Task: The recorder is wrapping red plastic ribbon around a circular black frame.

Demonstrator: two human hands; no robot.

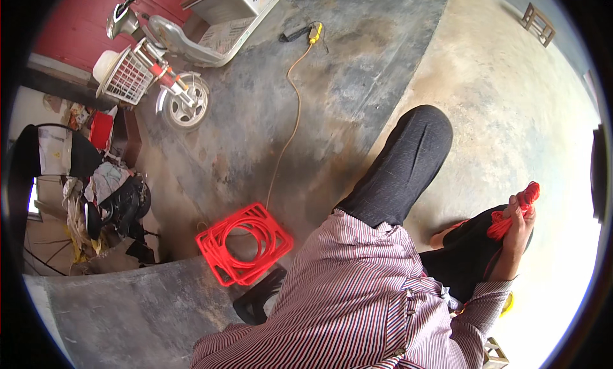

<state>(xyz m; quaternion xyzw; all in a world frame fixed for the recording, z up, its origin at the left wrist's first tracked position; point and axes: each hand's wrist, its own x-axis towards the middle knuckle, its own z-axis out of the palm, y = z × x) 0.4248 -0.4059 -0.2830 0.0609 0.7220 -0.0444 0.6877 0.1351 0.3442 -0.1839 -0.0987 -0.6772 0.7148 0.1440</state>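
One bundle of red cord [522, 206] sits at the far right, gripped in the right hand [518, 225], whose fingers are closed around it above the person's dark-trousered knee [418, 142]. Left hand: out of sight, hidden by the striped shirt [357, 299]. On the concrete floor [357, 82] to the left lies a red square frame [244, 243]. A yellow cable [292, 107] runs up from it. Farther off stands an electric scooter [172, 56] with a white basket [128, 75].

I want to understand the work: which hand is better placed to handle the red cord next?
Probably the right hand: its grip is closed around the bundle of red cord. The left hand is not visible.
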